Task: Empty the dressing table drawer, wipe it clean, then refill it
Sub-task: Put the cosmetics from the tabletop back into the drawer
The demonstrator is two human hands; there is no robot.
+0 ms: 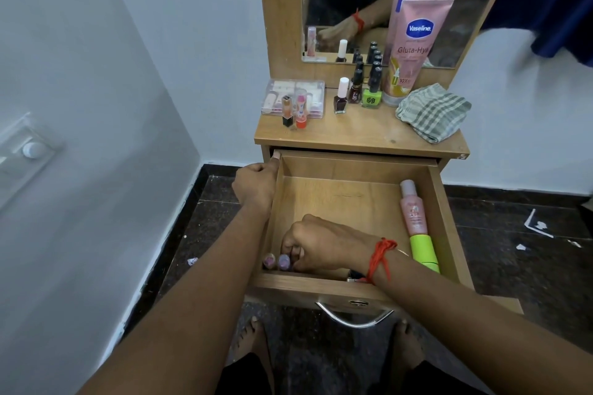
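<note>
The drawer (346, 199) is pulled fully out below the desk (353, 133). My left grip (255, 184) holds the drawer's left wall, thumb laid along the top rim and fingers curled outside it. My right grip (321, 247) is in the front left corner of the drawer, fingers curled down just beside two small tubes (284, 261); I cannot tell whether it closes on anything. A pink bottle (414, 208) and a green tube (423, 250) lie along the right wall. On the desk sit nail polish bottles (372, 91) and a checked cloth (433, 112).
</note>
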